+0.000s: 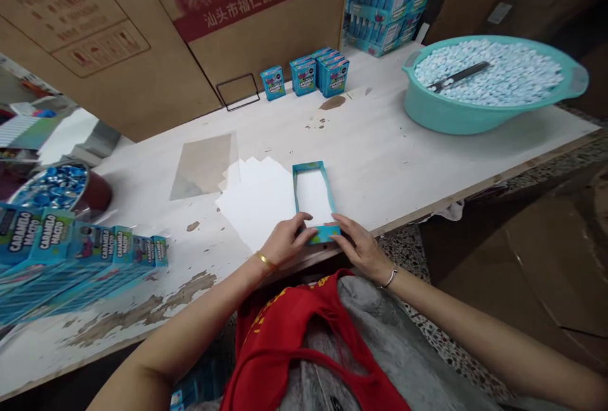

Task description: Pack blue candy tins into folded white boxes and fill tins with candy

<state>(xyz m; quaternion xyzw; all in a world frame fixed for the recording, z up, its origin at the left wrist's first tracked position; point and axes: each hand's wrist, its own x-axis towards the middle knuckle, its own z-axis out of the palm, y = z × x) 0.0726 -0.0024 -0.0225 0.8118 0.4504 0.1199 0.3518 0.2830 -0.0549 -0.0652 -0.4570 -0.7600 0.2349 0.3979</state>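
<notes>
A shallow cardboard box (327, 234), blue outside and white inside, lies open-topped near the table's front edge. My left hand (287, 240) grips its near left corner, thumb and fingers on the near wall. At the near right corner, my right hand (361, 249) pinches the same wall between thumb and fingers. Just left of the box, white sheets (259, 199) lie fanned out, with a thin translucent sheet (199, 167) beyond them.
Small blue candy boxes (304, 76) stand at the back, beside a wire frame (238, 92). A turquoise tub (451, 116) of pale candies, holding a dark flat tool (460, 75), sits right. Packed blue boxes (90, 246) and a bowl (99, 194) of blue-wrapped pieces occupy the left.
</notes>
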